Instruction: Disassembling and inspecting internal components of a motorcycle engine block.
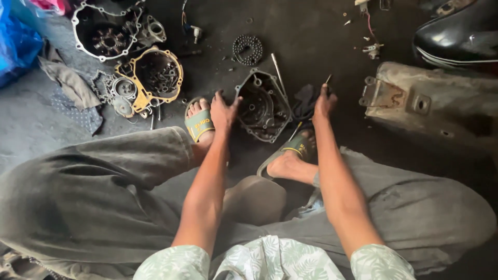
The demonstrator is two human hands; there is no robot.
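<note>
Two hands work on the floor: left hand (223, 111) braces the opened engine cover (262, 106), fingers spread. Right hand (324, 102) pinches a thin tool (328, 79); other casings (150, 78) lie stripped nearby

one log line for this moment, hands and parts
left hand: on rim of engine cover | right hand: gripping thin tool | cover: on floor between feet

head cam | worn high, faces steeply down | near, over floor (321, 36)

Grey rag (70, 80) beside gasketed cover (155, 75); sprocket (247, 49) on the floor
</note>
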